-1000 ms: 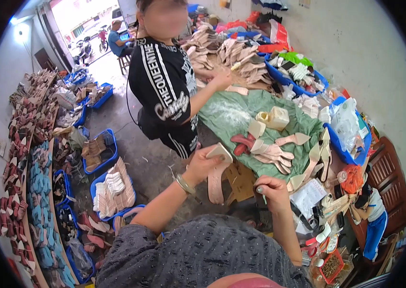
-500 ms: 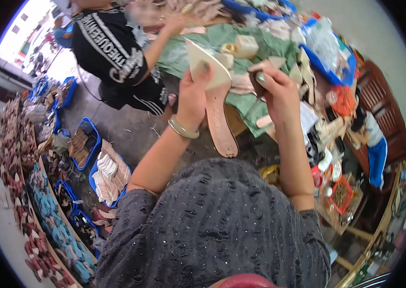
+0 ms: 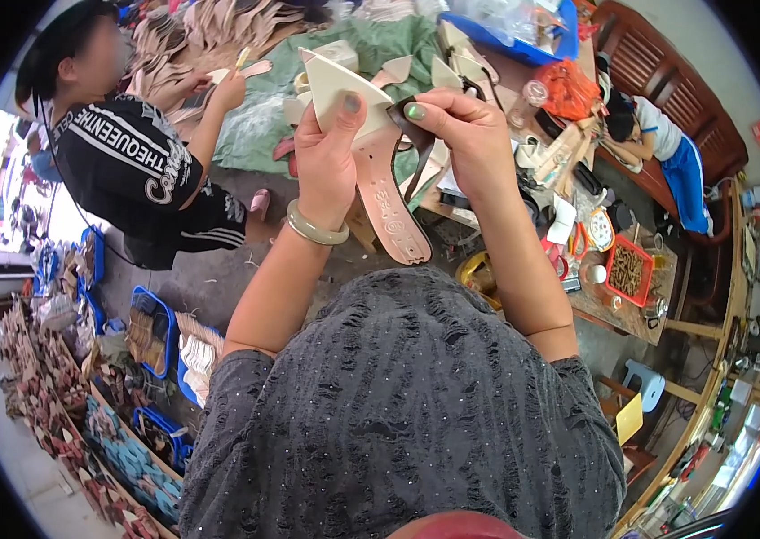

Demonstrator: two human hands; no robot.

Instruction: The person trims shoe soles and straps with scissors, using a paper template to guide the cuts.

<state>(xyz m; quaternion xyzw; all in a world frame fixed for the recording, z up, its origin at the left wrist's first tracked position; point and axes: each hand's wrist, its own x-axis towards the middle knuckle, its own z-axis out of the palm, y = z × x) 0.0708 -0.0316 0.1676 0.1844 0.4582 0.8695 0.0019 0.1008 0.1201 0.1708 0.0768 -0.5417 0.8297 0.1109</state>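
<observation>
My left hand [image 3: 330, 171] grips a shoe with a pointed cream toe upper [image 3: 333, 83] and a long pinkish insole [image 3: 391, 216], its thumb pressed on the toe. The heel end of the insole points down toward my body. In my right hand [image 3: 474, 144] a dark brown strip [image 3: 419, 142] is pinched between thumb and fingers. The strip lies along the right side of the shoe, by the rear edge of the upper; whether it is attached there I cannot tell. Both hands are in front of my chest, close together.
Ahead is a worktable with a green cloth [image 3: 259, 148], shoe pieces and a blue tray [image 3: 524, 47]. At left a co-worker [image 3: 128, 153] holds a piece. Right are a red basket [image 3: 630, 271] and a person [image 3: 658, 148] leaning forward. Blue crates [image 3: 151, 328] sit on the floor.
My right hand has moved left and brought the dark strip up against the shoe. My view has shifted, so more of the co-worker and the right-hand table shows.
</observation>
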